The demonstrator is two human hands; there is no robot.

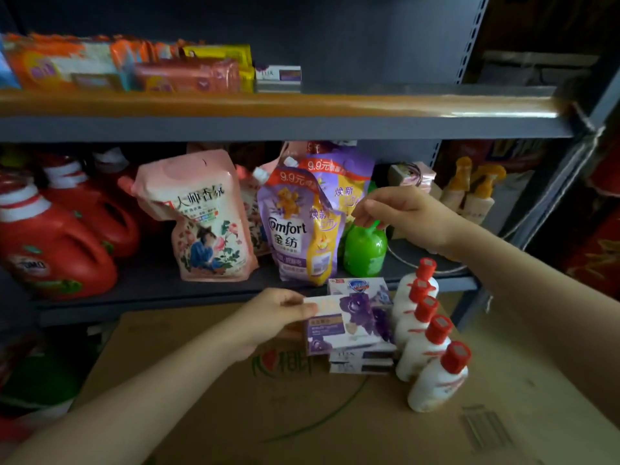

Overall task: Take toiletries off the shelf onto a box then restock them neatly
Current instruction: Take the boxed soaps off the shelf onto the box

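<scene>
Fingers of left hand (268, 317) pinch soap box (349, 322); right hand (399, 209) fingers touch green bottle (365, 248).

Your left hand (273, 317) comes in from the lower left on a bare forearm, thumb on top and fingers curled under as it pinches the near left edge of the purple soap box (349, 325). Your right hand (402, 211) reaches in from the right, well above that soap box and apart from it. Its wrist is bent, the palm faces down, and the fingertips (360, 214) pinch together, pointing left.
</scene>
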